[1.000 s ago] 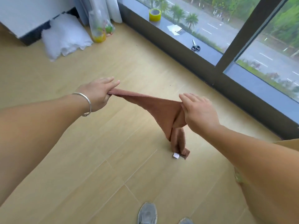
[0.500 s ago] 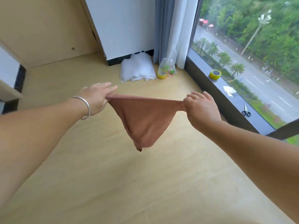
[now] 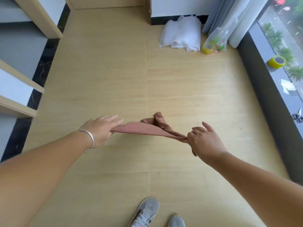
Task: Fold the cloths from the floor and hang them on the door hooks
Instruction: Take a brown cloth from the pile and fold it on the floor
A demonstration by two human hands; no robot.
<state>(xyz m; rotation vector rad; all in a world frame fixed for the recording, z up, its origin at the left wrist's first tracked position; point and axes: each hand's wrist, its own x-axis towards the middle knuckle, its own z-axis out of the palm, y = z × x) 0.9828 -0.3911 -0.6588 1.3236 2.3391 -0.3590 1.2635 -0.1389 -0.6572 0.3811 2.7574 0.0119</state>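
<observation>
Both hands, left hand (image 3: pixel 100 128) and right hand (image 3: pixel 205 141), pinch the brown terry cloth (image 3: pixel 147 129), now flipped level from hanging, fold starting.

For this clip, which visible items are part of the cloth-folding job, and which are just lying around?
In use: brown cloth, pinched by left hand and right hand.

Lying about: white plastic bundle, clear bag, yellow tape roll, scissors, paper scrap on the window ledge.
</observation>
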